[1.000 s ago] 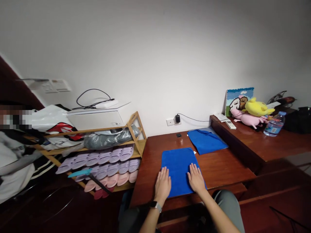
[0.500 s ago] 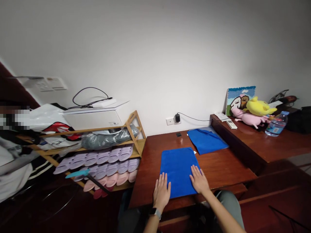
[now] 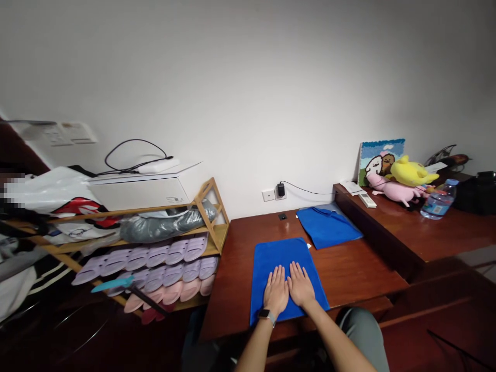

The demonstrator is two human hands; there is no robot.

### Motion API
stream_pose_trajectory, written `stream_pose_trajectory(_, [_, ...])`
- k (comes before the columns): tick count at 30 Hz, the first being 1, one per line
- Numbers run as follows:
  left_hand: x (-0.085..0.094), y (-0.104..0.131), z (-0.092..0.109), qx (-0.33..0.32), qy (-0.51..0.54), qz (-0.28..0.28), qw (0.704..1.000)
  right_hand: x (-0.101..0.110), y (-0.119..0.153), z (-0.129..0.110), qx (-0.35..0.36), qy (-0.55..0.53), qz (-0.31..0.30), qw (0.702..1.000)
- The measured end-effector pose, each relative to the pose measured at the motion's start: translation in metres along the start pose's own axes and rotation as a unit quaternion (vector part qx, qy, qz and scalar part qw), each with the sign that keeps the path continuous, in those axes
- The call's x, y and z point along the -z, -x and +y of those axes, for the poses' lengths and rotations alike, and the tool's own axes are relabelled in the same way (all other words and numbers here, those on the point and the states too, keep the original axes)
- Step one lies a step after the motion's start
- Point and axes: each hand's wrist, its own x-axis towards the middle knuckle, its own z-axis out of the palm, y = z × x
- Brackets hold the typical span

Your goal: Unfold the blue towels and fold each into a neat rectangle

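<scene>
A blue cloth lies spread out near the front edge of the brown wooden desk. Flat on its middle rests my left hand, fingers stretched forward and a watch on the wrist. My right hand lies flat right beside it, thumbs close together, also with fingers extended. Neither hand grips anything. Farther back on the desk is a second blue cloth, with a fold along its far side and what looks like clear plastic under it.
To the left stands a wooden rack with purple and pink slippers and a white box on top. On the raised desk to the right are plush toys, a water bottle and a remote control. A charger is plugged into the wall.
Both hands have moved inward from the cloth's left and right edges to its middle, lying side by side. The view has shifted slightly. The second cloth stays where it was.
</scene>
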Motion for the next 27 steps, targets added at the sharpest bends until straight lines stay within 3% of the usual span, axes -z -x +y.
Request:
stream_pose_trajectory(5, [-0.02,0.002,-0.004,0.011,-0.001,-0.003,1.0,-0.011,-0.001,0.004,-0.004,0.015,-0.02,1.0])
stream_pose_trajectory(9, [-0.02,0.004,-0.009,0.017,0.013,0.001,1.0,-0.012,-0.001,0.011,-0.002,0.024,-0.019,1.0])
stream_pose_trajectory(11, [-0.015,0.008,-0.027,0.058,0.016,0.005,0.998,-0.008,0.0,0.024,-0.014,0.026,-0.021,0.999])
stream_pose_trajectory(14, [-0.006,0.018,-0.071,0.15,0.003,0.011,0.989,0.002,0.002,0.055,-0.08,0.033,-0.029,0.996])
stream_pose_trajectory(16, [0.0,0.026,-0.098,0.178,-0.004,0.01,0.984,0.009,0.003,0.075,-0.116,0.041,-0.036,0.992])
stream_pose_trajectory(18, [0.005,0.032,-0.112,0.18,-0.005,0.009,0.984,0.013,0.004,0.085,-0.125,0.045,-0.037,0.99])
stream_pose_trajectory(23, [0.012,0.033,-0.101,0.158,-0.007,0.063,0.985,0.015,0.005,0.079,-0.119,0.008,-0.004,0.993])
stream_pose_trajectory(27, [0.012,0.025,-0.077,0.084,0.002,0.091,0.992,0.015,0.008,0.062,-0.079,-0.061,0.096,0.99])
